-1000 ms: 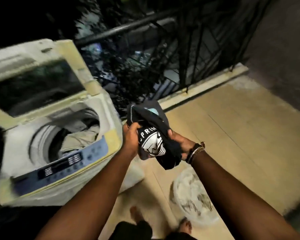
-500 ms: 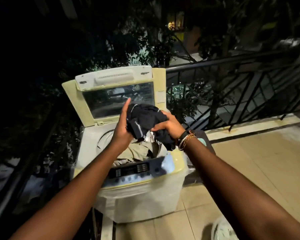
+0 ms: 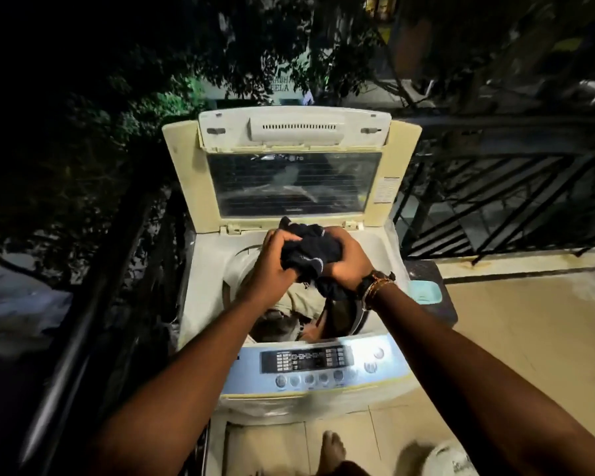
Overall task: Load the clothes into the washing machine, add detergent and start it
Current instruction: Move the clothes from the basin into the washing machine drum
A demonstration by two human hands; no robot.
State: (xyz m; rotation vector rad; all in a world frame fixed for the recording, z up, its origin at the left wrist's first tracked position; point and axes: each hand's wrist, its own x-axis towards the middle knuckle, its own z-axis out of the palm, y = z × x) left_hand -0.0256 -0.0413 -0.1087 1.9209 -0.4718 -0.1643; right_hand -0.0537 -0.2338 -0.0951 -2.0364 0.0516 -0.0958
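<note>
Left hand (image 3: 272, 266) and right hand (image 3: 344, 266) clutch bunched dark cloth garment (image 3: 310, 252) above drum of open cream top-loading washing machine (image 3: 200, 297); balled tight, presumably for clean drop onto beige clothes (image 3: 299, 304) inside.

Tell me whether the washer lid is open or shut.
Open: the lid stands raised behind the drum, where clothes show.

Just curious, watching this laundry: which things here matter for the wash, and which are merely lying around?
For the wash:
dark garment, gripped by left hand and right hand
washing machine, lid up
control panel

Lying about:
teal dish
railing
</note>
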